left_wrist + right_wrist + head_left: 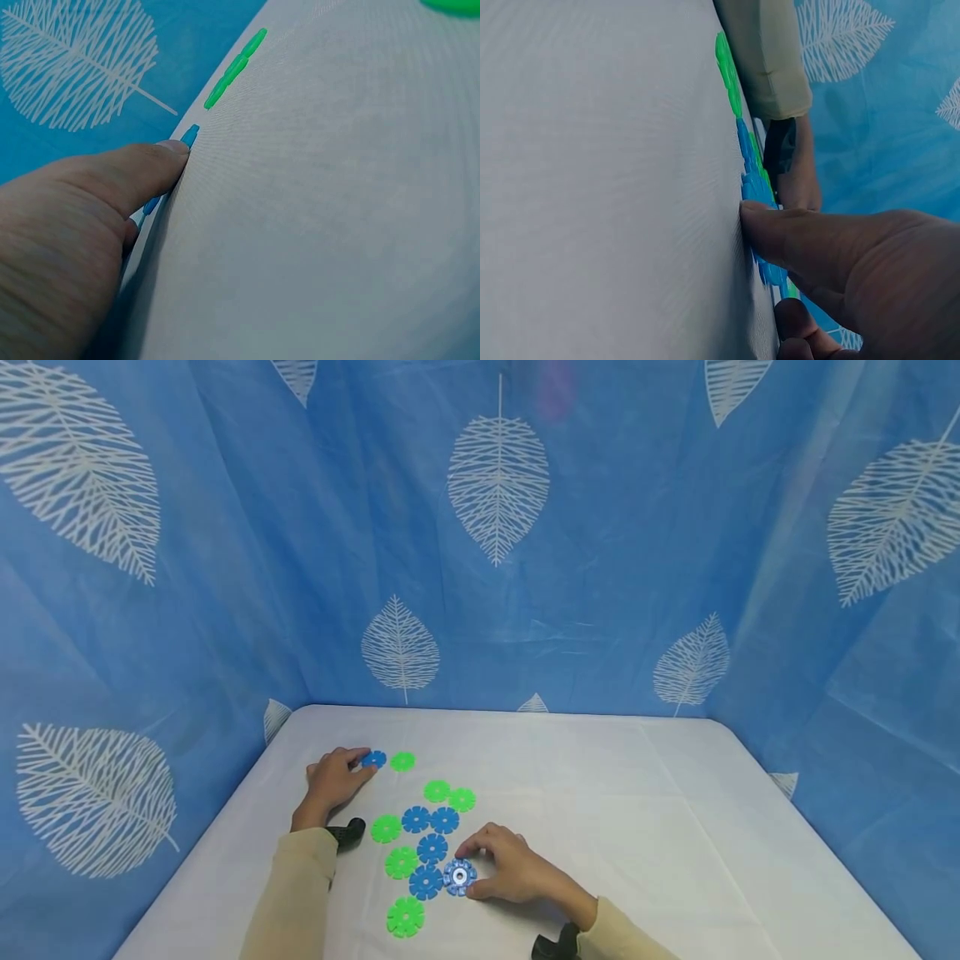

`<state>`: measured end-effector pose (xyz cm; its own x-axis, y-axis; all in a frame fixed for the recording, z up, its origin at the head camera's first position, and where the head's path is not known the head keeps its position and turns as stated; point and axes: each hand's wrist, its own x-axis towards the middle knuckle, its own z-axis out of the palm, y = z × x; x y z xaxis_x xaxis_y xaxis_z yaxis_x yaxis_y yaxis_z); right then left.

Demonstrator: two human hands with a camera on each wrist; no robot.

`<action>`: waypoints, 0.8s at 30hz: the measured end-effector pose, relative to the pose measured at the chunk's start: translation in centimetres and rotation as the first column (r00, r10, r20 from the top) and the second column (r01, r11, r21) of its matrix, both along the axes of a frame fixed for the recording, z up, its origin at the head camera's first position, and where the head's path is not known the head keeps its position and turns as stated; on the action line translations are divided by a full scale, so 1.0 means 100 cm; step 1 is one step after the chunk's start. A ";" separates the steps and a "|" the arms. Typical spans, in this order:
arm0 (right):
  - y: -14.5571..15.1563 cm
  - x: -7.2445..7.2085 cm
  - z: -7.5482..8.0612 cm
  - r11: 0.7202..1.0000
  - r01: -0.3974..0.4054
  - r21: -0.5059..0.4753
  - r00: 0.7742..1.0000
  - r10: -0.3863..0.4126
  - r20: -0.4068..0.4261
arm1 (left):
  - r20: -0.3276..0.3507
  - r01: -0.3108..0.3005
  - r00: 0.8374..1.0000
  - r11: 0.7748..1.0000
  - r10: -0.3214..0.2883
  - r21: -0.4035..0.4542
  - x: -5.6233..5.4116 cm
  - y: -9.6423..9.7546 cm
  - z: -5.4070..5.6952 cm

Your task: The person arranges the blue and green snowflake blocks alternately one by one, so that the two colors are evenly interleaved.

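Left grip (336, 781): thumb and a finger pinch the far blue disc (376, 759) at its edges.
Right grip (513, 866): thumb and a finger pinch the pale-centred blue disc (459, 887) across its rim.
Where the held discs are: both at the worktop (637, 827); one toward its far left corner, the other at the near end of the group, left of the right grip.
Beside the right grip: a flat blue disc (426, 882) sits against the held one on its left, crowding that side.
Beside the left grip: a green disc (402, 762) lies just right of the held one, near it.
Between the grips: three more blue discs (432, 849), two side by side and one below them; two green discs (437, 791) just beyond, two more to the left, another nearest the person.
Count: six blue discs, six green.
Wrists: a black wrist mount (348, 833) on the left, another on the right; beige sleeves (292, 893) behind both.
Backdrop: blue cloth (600, 568) with white leaf prints around the worktop.
Hard to make out: fingers cover parts of both held discs; wrist views show discs edge-on and overlapping; the pale-centred disc may be one piece or stacked, cannot tell; the frame cuts off both sleeves.
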<state>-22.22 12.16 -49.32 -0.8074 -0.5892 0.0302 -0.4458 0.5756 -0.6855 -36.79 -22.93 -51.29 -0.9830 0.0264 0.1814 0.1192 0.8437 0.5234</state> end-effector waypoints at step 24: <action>0.001 -0.001 0.000 0.999 -0.032 0.044 0.989 0.038 -0.145 | 0.016 -0.014 1.000 1.000 0.014 0.013 0.006 0.004 0.006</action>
